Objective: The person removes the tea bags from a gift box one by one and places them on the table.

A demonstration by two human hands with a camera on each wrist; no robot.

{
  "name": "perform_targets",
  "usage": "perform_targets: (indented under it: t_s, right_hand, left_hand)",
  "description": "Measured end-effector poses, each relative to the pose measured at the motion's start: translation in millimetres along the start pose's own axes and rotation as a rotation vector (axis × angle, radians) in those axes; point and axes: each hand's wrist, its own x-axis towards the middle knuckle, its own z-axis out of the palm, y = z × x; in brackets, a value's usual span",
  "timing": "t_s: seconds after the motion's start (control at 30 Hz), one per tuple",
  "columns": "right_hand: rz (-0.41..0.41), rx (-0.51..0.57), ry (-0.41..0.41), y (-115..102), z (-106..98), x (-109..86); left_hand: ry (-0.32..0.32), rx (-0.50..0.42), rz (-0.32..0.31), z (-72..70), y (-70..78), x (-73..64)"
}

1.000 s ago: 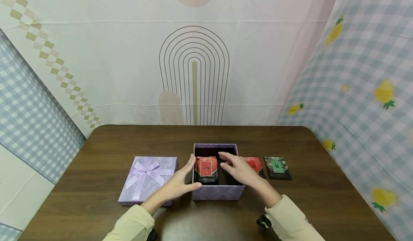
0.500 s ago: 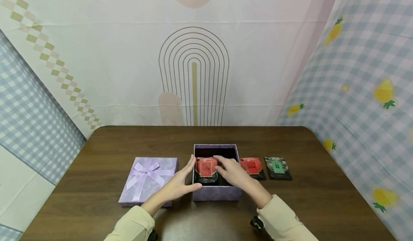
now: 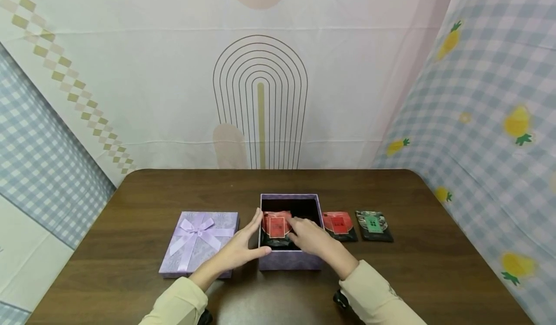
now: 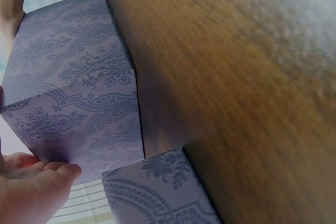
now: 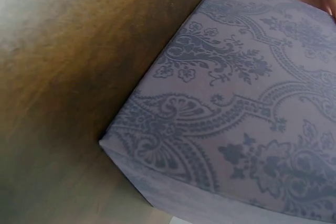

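A lavender patterned box (image 3: 291, 261) stands uncovered at the table's middle, dark inside. In its left half lies a packet (image 3: 277, 227) with a red top and a black bottom. My left hand (image 3: 241, 247) steadies the box: straight fingers lie along its left side, thumb at the front rim. The left wrist view shows those fingers (image 4: 63, 169) against the box wall. My right hand (image 3: 310, 235) reaches over the box, its loosely bent fingertips down at the packet's right edge. In the right wrist view the box front (image 5: 236, 93) fills most of the picture; the right fingers are hidden.
The box's lid (image 3: 206, 243), with a ribbon bow, lies just left of it. To the right are another red-and-black packet (image 3: 340, 226), close to the box, and a green-and-black packet (image 3: 374, 226). All rest on a dark wooden table (image 3: 195, 185) before a patterned cloth backdrop.
My right hand has moved left inside the box, from its right part to the packet's edge, and its fingers have dipped lower. The left hand has stayed at the box.
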Motion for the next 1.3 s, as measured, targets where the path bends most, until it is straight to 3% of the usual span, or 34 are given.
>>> perform_targets:
  t_s: [0.17,0.37,0.7,1.1,1.3]
  right_hand:
    - [0.049,0.007,-0.117,0.0,-1.3,2.0]
    - [0.041,0.029,-0.188,-0.1,-3.2,3.0]
    - [0.027,0.086,-0.159,0.5,-2.2,2.3]
    - [0.005,0.006,-0.057,-0.2,-1.1,0.9]
    - [-0.014,0.023,-0.022,-0.7,-1.6,0.2]
  left_hand:
    - [-0.007,0.000,-0.008,-0.5,1.4,-0.8]
    - [-0.008,-0.006,-0.012,-1.1,2.3,-0.7]
    - [-0.011,-0.005,-0.024,-1.4,2.7,-0.5]
    - [-0.011,0.002,-0.014,-1.3,1.6,0.5]
    - [-0.014,0.000,-0.018,-1.4,1.1,0.9]
